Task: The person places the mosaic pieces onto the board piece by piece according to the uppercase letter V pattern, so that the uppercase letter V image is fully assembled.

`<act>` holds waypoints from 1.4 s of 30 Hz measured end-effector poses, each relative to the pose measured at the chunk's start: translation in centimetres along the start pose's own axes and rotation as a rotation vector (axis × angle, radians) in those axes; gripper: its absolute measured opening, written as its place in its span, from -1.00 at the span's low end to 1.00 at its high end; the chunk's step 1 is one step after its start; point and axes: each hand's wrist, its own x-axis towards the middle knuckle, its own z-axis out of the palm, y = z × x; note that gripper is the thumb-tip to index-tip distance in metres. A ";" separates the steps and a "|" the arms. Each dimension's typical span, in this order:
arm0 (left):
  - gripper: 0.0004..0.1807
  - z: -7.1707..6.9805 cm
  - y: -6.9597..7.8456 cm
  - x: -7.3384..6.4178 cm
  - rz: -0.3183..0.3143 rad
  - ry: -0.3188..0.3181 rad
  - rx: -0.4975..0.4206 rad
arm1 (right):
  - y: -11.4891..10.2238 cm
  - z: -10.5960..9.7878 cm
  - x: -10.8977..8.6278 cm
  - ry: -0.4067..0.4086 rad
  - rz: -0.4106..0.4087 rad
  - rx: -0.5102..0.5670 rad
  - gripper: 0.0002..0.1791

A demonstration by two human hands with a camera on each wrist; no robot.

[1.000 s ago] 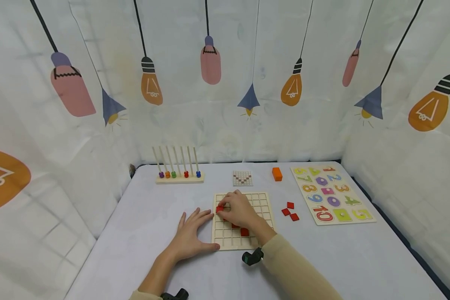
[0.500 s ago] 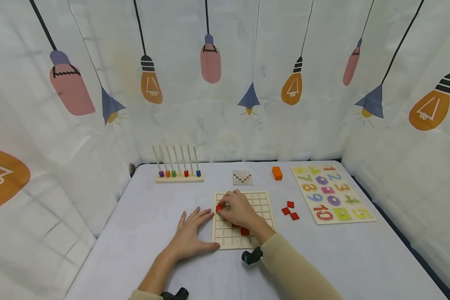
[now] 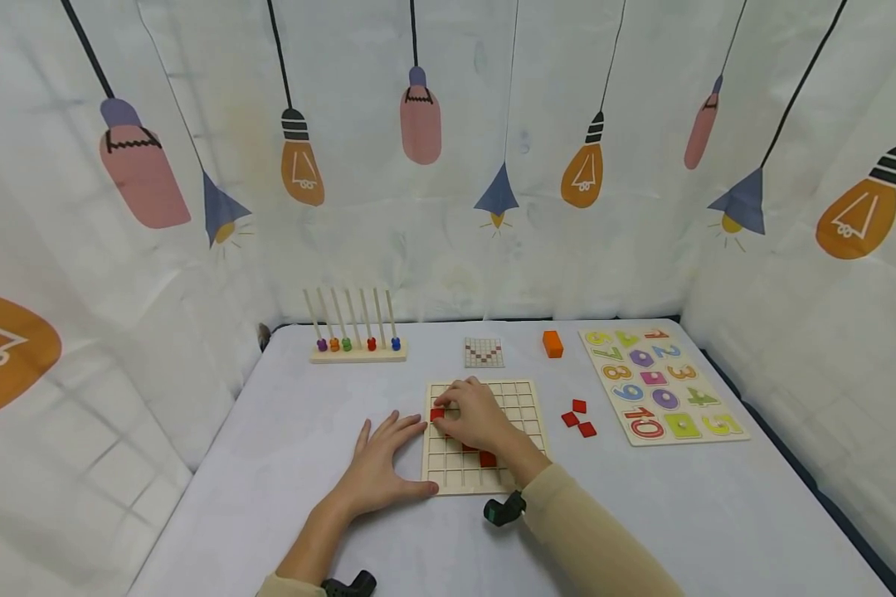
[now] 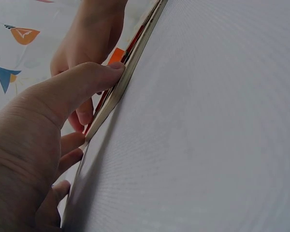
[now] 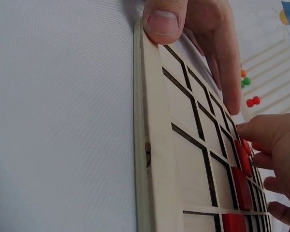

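A wooden grid board (image 3: pixel 463 481) lies flat on the table, with a line of red square tiles (image 3: pixel 488 458) set in its cells. My left hand (image 3: pixel 377 468) is spread at the board's left side, thumb on the near left corner and fingertips along the left edge. Over the board, my right hand (image 3: pixel 478 419) pinches a red tile (image 3: pixel 436 414) between thumb and fingers at the upper left cells. In the right wrist view the right thumb and fingers (image 5: pixel 280 145) meet the far end of the tile line. Part of the board is hidden under the right hand.
Several loose red tiles (image 3: pixel 578 419) lie right of the board. Behind it are a small pattern card (image 3: pixel 484 353) and an orange block (image 3: pixel 552 344). A bead-and-peg stand (image 3: pixel 358 356) is at back left, a number puzzle board (image 3: pixel 660 385) at right.
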 end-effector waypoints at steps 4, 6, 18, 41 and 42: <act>0.20 0.0 0.0 0.0 0.000 -0.003 -0.002 | 0.1 -0.3 -0.4 0.001 0.000 0.001 -0.65; 0.20 0.0 0.0 0.0 0.001 -0.002 -0.002 | 0.2 -0.5 -0.5 0.002 -0.001 0.007 -0.65; 0.20 0.0 0.0 0.1 0.003 0.000 -0.006 | 1.2 -1.8 -1.8 0.018 0.018 0.025 -0.64; 0.20 0.1 0.0 0.1 -0.015 0.001 -0.012 | 5.0 -4.0 -4.9 0.086 0.075 0.053 -0.62; 0.20 0.1 0.0 0.1 -0.015 0.001 -0.010 | 5.1 -4.0 -5.0 0.089 0.078 0.060 -0.63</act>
